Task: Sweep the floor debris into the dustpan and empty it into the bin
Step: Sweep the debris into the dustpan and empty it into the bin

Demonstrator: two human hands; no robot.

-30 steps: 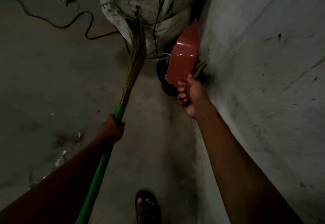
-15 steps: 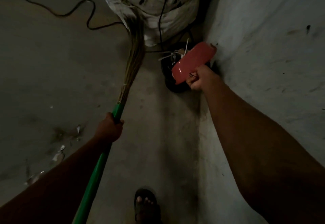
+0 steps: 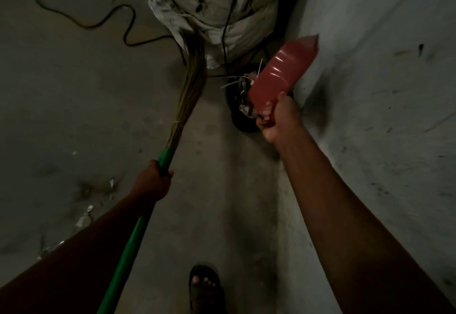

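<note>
right hand (image 3: 278, 119) tipping dustpan (image 3: 281, 72) over bin (image 3: 237, 119)

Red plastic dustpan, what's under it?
A round black bin holding pale paper scraps sits beneath the red plastic dustpan. The dustpan and the right hand cover the bin's right side.

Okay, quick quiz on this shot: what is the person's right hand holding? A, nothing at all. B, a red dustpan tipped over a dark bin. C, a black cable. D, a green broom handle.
B: the right hand grips the handle end of the red dustpan, raised and tilted above the dark bin by the wall, while the left hand holds the broom.
</note>
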